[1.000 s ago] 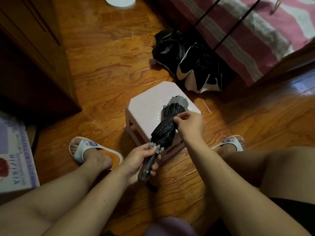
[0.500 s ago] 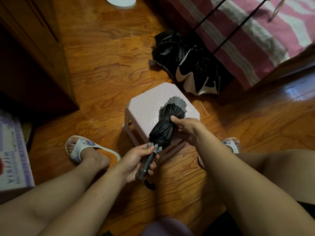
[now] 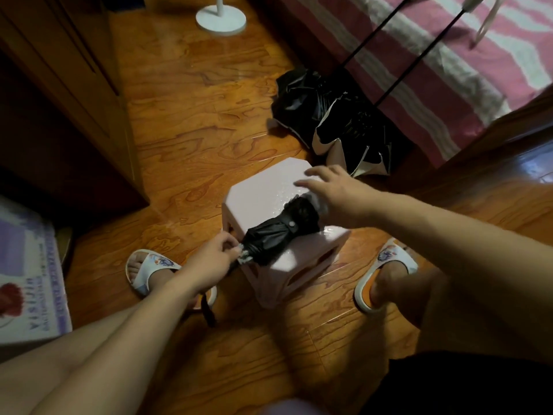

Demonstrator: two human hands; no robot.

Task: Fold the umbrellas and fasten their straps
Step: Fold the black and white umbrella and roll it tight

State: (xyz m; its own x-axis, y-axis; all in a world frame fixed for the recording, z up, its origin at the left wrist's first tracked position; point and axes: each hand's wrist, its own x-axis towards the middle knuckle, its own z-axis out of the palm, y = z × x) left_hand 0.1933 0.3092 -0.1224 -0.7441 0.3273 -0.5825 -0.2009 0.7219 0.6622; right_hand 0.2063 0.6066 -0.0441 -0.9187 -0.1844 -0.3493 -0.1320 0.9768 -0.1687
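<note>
Two umbrellas matter here, and the nearer one, the folded black umbrella (image 3: pixel 278 235), lies across the near corner of the pink stool (image 3: pixel 257 196), whose top serves as the surface. Its long axis runs on a diagonal, from the handle end low and toward the person's left up to the canopy tip farther away on the right. The snap button (image 3: pixel 291 224) on its strap faces up about midway along the bundle, and the strap looks fastened, though the dim light leaves that uncertain. The left hand (image 3: pixel 209 260) is at the handle end, fingers curled and pinching the umbrella by the cluster of rib tips just where the canopy begins; the handle itself is hidden under the hand, with a dark wrist loop (image 3: pixel 208 310) hanging below. The right hand (image 3: pixel 335 194) hovers over the tip end with its fingers spread and straight, reaching past the stool's far edge and holding nothing. Beyond that edge, on the wooden floor (image 3: pixel 194 130) against the bed (image 3: pixel 404 70), the second umbrella (image 3: pixel 335 121) sits as a loose, crumpled heap. It lies ahead and to the right of the stool, so the right hand is plainly the nearer one for taking it up next.
</note>
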